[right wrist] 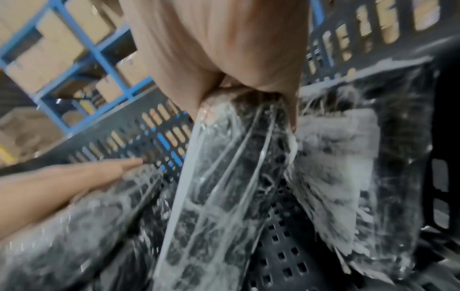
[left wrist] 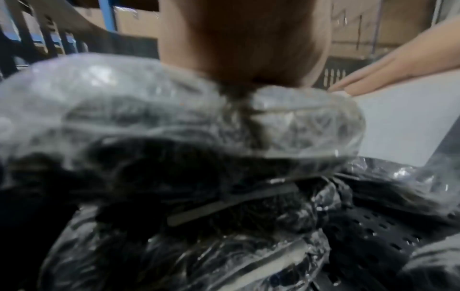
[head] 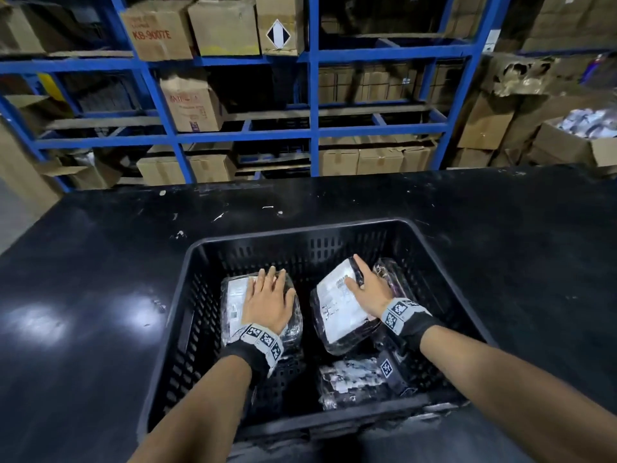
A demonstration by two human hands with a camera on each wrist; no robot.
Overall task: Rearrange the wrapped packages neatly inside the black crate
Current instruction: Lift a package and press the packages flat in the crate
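The black crate [head: 300,232] stands on a black table and holds several clear-wrapped dark packages. My left hand [head: 271,285] lies flat, fingers straight, on the left package [head: 233,297], pressing it down; in the left wrist view the palm [left wrist: 239,39] sits on its wrap [left wrist: 124,110]. My right hand [head: 360,279] grips the right edge of a tilted package with a white label [head: 334,305], thumb on the label and fingers behind the edge. The right wrist view shows that hand [right wrist: 224,49] clamped over the package's upper edge [right wrist: 224,177].
Another wrapped package [head: 392,275] leans by the crate's right wall, and one more [head: 350,379] lies at the crate's near side. Bare perforated floor shows between the two held packages. Blue shelving [head: 314,95] with cardboard boxes stands behind the table [head: 100,262].
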